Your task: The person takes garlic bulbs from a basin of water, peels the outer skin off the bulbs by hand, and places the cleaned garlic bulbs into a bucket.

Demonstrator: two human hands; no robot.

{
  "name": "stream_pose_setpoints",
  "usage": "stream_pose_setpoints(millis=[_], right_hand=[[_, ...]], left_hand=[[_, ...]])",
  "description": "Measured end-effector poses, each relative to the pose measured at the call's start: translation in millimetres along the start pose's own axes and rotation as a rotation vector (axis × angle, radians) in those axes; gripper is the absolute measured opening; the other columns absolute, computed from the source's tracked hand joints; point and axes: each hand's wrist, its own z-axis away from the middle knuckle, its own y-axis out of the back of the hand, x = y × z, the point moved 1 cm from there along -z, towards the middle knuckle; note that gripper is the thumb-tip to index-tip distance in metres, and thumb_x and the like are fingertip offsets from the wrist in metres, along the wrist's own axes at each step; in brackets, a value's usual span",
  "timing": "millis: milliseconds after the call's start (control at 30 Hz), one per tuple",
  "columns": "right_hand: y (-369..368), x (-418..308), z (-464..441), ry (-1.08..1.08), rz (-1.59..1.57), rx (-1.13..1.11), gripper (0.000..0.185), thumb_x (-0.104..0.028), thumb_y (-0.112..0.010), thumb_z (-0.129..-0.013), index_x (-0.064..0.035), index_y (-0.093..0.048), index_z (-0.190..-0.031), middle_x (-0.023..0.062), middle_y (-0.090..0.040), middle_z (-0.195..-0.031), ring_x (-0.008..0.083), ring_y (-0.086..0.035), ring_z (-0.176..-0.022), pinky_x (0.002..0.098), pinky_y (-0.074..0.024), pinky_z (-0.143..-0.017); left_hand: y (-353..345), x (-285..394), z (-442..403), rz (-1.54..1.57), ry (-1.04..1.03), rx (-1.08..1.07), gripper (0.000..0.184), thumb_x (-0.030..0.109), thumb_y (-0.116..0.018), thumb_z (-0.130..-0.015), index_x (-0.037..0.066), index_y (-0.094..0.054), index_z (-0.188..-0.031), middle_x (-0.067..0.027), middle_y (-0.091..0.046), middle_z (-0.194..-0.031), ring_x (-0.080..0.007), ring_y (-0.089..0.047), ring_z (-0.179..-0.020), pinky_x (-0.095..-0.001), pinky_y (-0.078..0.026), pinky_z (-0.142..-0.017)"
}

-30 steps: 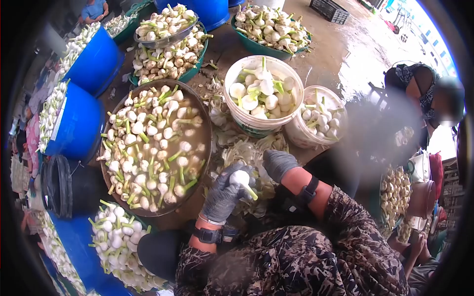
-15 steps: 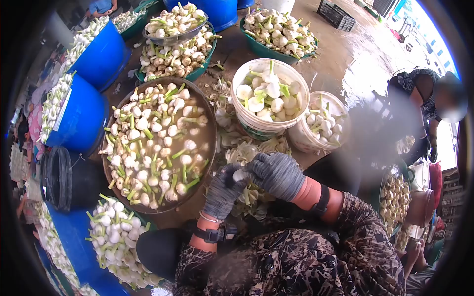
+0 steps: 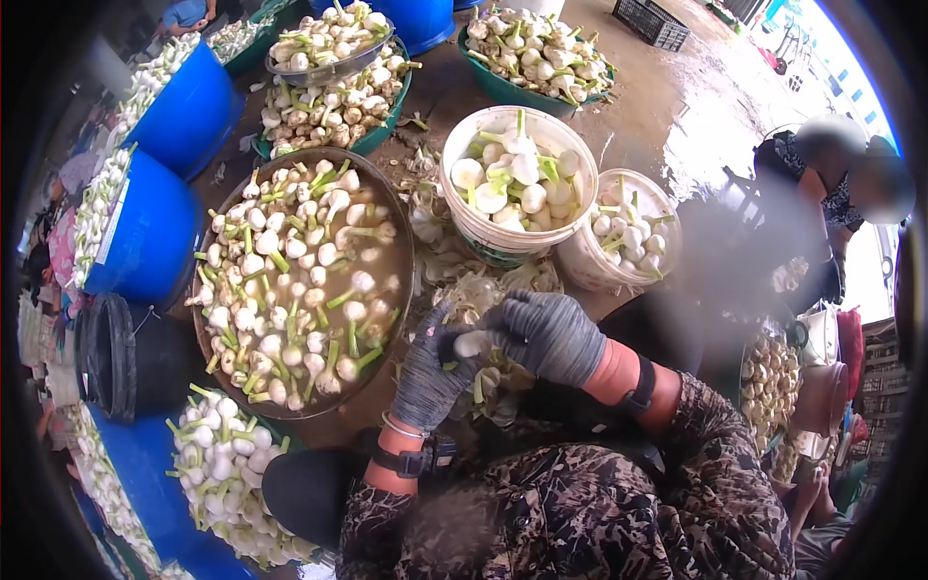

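Note:
A white garlic bulb [image 3: 472, 344] shows between my two gloved hands, above a heap of peelings. My left hand [image 3: 432, 379], in a grey knit glove, is closed around the bulb with its thumb raised along the side. Close against the bulb's right side, my right hand [image 3: 549, 336] has its fingers curled in. What those fingers hold, if anything, is hidden. Beyond the hands stands a white bucket [image 3: 454, 208] of peeled garlic. To the left, a wide round basin [image 3: 404, 290] holds garlic bulbs in murky water.
A second white bucket [image 3: 590, 266] of garlic stands right of the first. Green basins of garlic [image 3: 541, 58] sit farther back. Blue tubs [image 3: 155, 237] line the left, near a pile of white bulbs [image 3: 222, 454]. Another person [image 3: 822, 184] bends at the right. Peelings [image 3: 469, 295] litter the floor.
My hands have drawn slightly apart, and more of the garlic bulb shows between them. My left thumb has lifted. The whole view has shifted a little.

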Motion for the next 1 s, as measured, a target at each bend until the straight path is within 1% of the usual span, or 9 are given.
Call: stream_pose_setpoints(millis=[200, 300, 400, 467, 533, 700, 800, 867, 1000], right_hand=[[-8.7, 0.6, 0.0, 0.068, 0.276, -0.115, 0.025, -0.031, -0.065, -0.084, -0.0066, -0.063, -0.09, 0.014, -0.062, -0.08, 0.0339, -0.062, -0.072, 0.0439, -0.0504, -0.064], [-14.1, 20.0, -3.8, -0.239, -0.013, -0.02, 0.02, -0.023, -0.065, -0.084, -0.0043, -0.061, -0.091, 0.0198, -0.064, -0.081, 0.0366, -0.064, -0.075, 0.0449, -0.0509, -0.068], [-34.3, 63.4, -2.5, -0.426, 0.068, 0.133, 0.017, -0.02, -0.063, -0.086, -0.0038, -0.06, -0.09, 0.0211, -0.064, -0.083, 0.0387, -0.063, -0.079, 0.0447, -0.0514, -0.07], [-43.3, 68.1, 8.4, -0.469, -0.094, 0.072, 0.024, -0.027, -0.061, -0.092, -0.0035, -0.06, -0.098, 0.0157, -0.067, -0.085, 0.0338, -0.065, -0.079, 0.0419, -0.0513, -0.072], [-49.1, 43.9, 17.1, -0.534, -0.908, -0.134, 0.037, -0.036, -0.054, -0.098, -0.0022, -0.059, -0.111, 0.0072, -0.067, -0.091, 0.0208, -0.063, -0.082, 0.036, -0.0503, -0.075], [-77.0, 34.2, 27.2, -0.472, -1.076, -0.254, 0.052, -0.046, -0.048, -0.1, -0.0027, -0.056, -0.128, 0.0009, -0.06, -0.099, 0.0072, -0.048, -0.085, 0.0248, -0.0448, -0.076], [-44.2, 11.6, 19.1, -0.745, -0.951, -0.353, 0.05, -0.048, -0.051, -0.098, -0.0007, -0.06, -0.111, 0.0068, -0.064, -0.092, 0.0161, -0.054, -0.079, 0.0338, -0.0472, -0.076], [-60.3, 23.0, 25.5, -0.373, -0.632, -0.186, 0.048, -0.045, -0.055, -0.096, 0.001, -0.058, -0.11, 0.0159, -0.066, -0.091, 0.0251, -0.06, -0.082, 0.0388, -0.0474, -0.079], [-68.0, 23.0, 32.5, -0.282, -0.746, -0.111, 0.042, -0.039, -0.056, -0.096, 0.0017, -0.057, -0.107, 0.0234, -0.065, -0.093, 0.0381, -0.062, -0.088, 0.0405, -0.0476, -0.079]], left_hand=[[-6.7, -1.9, -2.6, -0.01, -0.001, -0.06, 0.08, 0.002, -0.073, -0.08, 0.003, -0.028, -0.146, -0.0077, -0.062, -0.112, -0.0155, -0.06, -0.102, -0.0305, -0.049, -0.093], [-5.9, 4.0, -0.8, 0.02, -0.018, -0.077, 0.078, 0.004, -0.073, -0.08, 0.002, -0.029, -0.145, -0.0079, -0.062, -0.114, -0.0169, -0.06, -0.105, -0.0314, -0.049, -0.093], [-4.1, 4.3, -0.4, 0.123, -0.067, -0.053, 0.075, 0.011, -0.074, -0.081, 0.002, -0.031, -0.143, -0.0085, -0.062, -0.115, -0.0179, -0.06, -0.106, -0.0326, -0.049, -0.094], [-3.9, 2.8, -0.2, 0.102, -0.1, 0.008, 0.076, 0.015, -0.076, -0.081, 0.002, -0.032, -0.141, -0.0095, -0.061, -0.116, -0.0179, -0.06, -0.107, -0.0324, -0.048, -0.095], [-0.6, -1.6, -1.5, -0.016, -0.139, 0.034, 0.07, 0.013, -0.075, -0.082, 0.001, -0.036, -0.139, -0.0094, -0.06, -0.117, -0.0177, -0.059, -0.106, -0.0321, -0.048, -0.096], [-7.4, 6.0, -1.8, -0.098, -0.063, 0.09, 0.042, 0.011, -0.069, -0.086, 0.003, -0.056, -0.125, -0.0111, -0.062, -0.116, -0.02, -0.059, -0.107, -0.0331, -0.048, -0.095], [-7.7, 7.8, 2.4, 0.103, 0.01, 0.078, 0.032, 0.016, -0.064, -0.091, 0.002, -0.06, -0.12, -0.0096, -0.065, -0.113, -0.0184, -0.061, -0.103, -0.0317, -0.048, -0.093], [-9.6, 6.4, 3.2, 0.275, 0.038, 0.078, 0.029, 0.019, -0.061, -0.094, 0.001, -0.062, -0.117, -0.0086, -0.066, -0.111, -0.0175, -0.061, -0.101, -0.031, -0.048, -0.092], [-15.1, 0.8, 0.7, 0.137, 0.098, 0.217, 0.026, 0.021, -0.055, -0.098, 0.0, -0.067, -0.108, -0.0072, -0.068, -0.104, -0.0152, -0.062, -0.095, -0.0297, -0.049, -0.088]])
